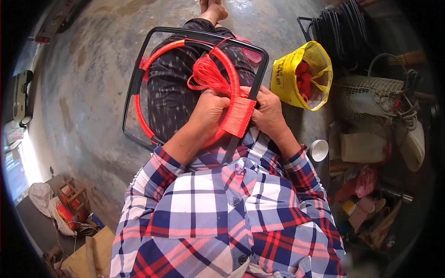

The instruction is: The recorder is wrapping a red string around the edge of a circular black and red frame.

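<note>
Across my lap lies a black frame (265,65), roughly square, with an inner ring (227,62) partly wound in red cord. At its right side a broad band of tightly laid red cord (237,121) joins ring and outer bar. My left hand (209,113) is closed inside the ring, holding a looped bundle of red cord (208,74) that spills out above the fist. My right hand (268,110) is closed at the outer bar beside the band; its fingertips are partly hidden behind the frame, and it seems to grip the bar there.
A yellow bag (289,76) holding red cord stands to the right, with a white cup (319,150) nearer me. Black frames (343,32) are stacked at the far right, above a mesh basket (371,92) and clutter. A wooden board (95,255) lies at the lower left.
</note>
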Demonstrator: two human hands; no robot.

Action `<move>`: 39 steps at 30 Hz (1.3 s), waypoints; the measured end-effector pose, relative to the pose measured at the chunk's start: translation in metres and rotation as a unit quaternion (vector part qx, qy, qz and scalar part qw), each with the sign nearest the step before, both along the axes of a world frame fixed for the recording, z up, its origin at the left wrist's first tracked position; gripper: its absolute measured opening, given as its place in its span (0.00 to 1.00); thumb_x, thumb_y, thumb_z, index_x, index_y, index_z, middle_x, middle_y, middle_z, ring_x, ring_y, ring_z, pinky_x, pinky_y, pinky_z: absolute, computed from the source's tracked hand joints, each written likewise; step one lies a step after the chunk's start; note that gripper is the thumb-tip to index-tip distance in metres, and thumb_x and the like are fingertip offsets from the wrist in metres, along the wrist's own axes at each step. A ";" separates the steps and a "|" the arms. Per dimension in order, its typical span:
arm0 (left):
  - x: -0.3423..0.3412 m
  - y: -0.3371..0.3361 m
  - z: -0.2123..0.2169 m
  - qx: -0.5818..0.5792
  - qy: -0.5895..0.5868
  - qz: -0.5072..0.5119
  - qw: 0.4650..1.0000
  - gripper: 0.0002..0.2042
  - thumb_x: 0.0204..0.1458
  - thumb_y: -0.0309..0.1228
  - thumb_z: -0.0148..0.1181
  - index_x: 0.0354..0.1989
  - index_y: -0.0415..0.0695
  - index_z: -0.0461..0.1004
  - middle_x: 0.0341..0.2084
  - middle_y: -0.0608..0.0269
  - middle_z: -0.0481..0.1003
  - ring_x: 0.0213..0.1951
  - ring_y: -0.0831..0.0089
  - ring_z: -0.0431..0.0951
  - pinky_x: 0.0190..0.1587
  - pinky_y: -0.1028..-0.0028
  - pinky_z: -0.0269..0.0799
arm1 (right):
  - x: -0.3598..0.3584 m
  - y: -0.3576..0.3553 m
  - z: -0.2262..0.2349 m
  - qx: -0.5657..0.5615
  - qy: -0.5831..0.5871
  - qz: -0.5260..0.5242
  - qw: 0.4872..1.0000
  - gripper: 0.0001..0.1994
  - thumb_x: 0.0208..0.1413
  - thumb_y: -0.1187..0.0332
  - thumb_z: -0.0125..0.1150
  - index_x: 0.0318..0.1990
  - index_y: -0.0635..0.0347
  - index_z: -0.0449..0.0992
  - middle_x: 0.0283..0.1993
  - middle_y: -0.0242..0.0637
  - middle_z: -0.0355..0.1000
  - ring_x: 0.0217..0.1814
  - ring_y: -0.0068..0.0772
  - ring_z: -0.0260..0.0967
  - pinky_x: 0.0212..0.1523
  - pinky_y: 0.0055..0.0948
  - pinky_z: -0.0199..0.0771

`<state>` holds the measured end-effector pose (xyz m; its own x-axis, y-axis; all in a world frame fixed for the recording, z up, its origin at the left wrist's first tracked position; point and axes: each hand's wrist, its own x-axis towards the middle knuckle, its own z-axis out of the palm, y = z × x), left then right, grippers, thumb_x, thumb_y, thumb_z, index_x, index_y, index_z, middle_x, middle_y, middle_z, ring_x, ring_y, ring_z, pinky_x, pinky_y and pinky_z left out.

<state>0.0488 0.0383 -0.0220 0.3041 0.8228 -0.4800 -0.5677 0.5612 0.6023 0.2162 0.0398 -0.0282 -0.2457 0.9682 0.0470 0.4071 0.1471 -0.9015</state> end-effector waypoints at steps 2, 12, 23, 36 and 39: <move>-0.002 0.000 -0.002 -0.007 -0.038 -0.001 0.999 0.13 0.47 0.15 0.50 0.42 0.32 0.73 0.35 0.53 0.78 0.37 0.67 0.80 0.41 0.70 0.77 | 0.015 0.002 -0.014 0.017 0.009 -0.011 1.000 0.11 0.42 0.73 0.63 0.36 0.63 0.76 0.33 0.39 0.70 0.33 0.37 0.70 0.36 0.28 0.72; -0.004 0.002 -0.003 -0.061 -0.025 0.016 0.998 0.10 0.53 0.23 0.51 0.43 0.37 0.69 0.34 0.57 0.76 0.35 0.70 0.80 0.43 0.72 0.78 | 0.110 -0.022 0.028 0.011 0.406 -0.078 0.911 0.13 0.49 0.60 0.58 0.31 0.58 0.65 0.33 0.35 0.68 0.37 0.32 0.66 0.48 0.34 0.65; -0.004 -0.002 -0.001 -0.030 -0.092 0.011 0.995 0.09 0.54 0.22 0.51 0.43 0.35 0.70 0.36 0.58 0.75 0.38 0.71 0.78 0.45 0.71 0.76 | 0.060 0.053 -0.028 -0.295 0.536 -0.131 0.780 0.11 0.59 0.64 0.54 0.44 0.62 0.70 0.28 0.29 0.64 0.26 0.23 0.61 0.28 0.24 0.70; -0.009 0.001 -0.002 -0.023 -0.105 0.029 0.994 0.11 0.54 0.22 0.50 0.45 0.36 0.69 0.38 0.56 0.76 0.39 0.70 0.79 0.47 0.71 0.76 | 0.064 0.033 0.034 -0.162 0.478 -0.065 0.861 0.10 0.54 0.73 0.59 0.43 0.60 0.68 0.31 0.37 0.71 0.22 0.22 0.62 0.23 0.19 0.61; -0.004 0.001 0.004 -0.025 -0.108 0.038 0.993 0.13 0.53 0.20 0.47 0.47 0.36 0.68 0.38 0.55 0.76 0.40 0.69 0.79 0.48 0.71 0.76 | 0.101 0.006 0.054 -0.115 0.390 -0.064 0.911 0.09 0.55 0.74 0.57 0.44 0.59 0.69 0.32 0.40 0.73 0.21 0.19 0.60 0.22 0.18 0.59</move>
